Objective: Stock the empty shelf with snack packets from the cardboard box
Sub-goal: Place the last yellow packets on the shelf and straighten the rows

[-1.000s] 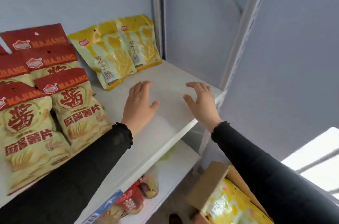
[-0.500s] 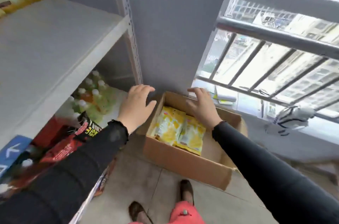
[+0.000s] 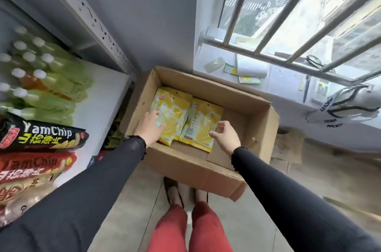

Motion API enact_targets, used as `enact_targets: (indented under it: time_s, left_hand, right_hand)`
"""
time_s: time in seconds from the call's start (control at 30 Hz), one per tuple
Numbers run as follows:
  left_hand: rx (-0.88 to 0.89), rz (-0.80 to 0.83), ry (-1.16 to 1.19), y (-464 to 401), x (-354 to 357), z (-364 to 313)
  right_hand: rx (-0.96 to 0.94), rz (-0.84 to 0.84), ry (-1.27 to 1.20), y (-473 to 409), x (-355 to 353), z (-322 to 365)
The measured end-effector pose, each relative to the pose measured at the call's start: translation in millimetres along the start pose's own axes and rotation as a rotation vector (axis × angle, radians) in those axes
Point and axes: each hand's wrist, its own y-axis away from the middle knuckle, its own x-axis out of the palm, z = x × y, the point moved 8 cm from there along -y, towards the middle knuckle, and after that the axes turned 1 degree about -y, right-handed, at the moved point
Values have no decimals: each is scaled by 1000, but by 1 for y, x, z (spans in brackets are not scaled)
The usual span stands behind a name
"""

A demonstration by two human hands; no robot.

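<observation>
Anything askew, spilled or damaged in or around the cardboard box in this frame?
Nothing spilled. The yellow snack packets lie flat but overlapping in the cardboard box, slightly askew. The box's near flap splays outward, which looks ordinary for an open carton. Left hand rests on a packet; right hand hovers.

Open brown cardboard box (image 3: 181,161) on floor, yellow snack packets (image 3: 203,123) lying flat side by side inside
</observation>
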Motion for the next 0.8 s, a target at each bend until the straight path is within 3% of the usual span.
enact_targets:
  time_s: [0.27,0.43,0.6,0.8]
  left_hand:
    - [-191,-9,8,-110,63,47]
    - [-206,-72,-22,-142,96,65]
    - [-216,-20,-39,-155,121,68]
    - [-189,-61,62,-155,124,60]
  right_hand:
    - [318,24,-182,-88,54,-83]
    - [483,-1,-283,-123,80,-115]
    - [584,-46,-401,-138,99,-123]
    - [597,-151,-292,-145,103,-123]
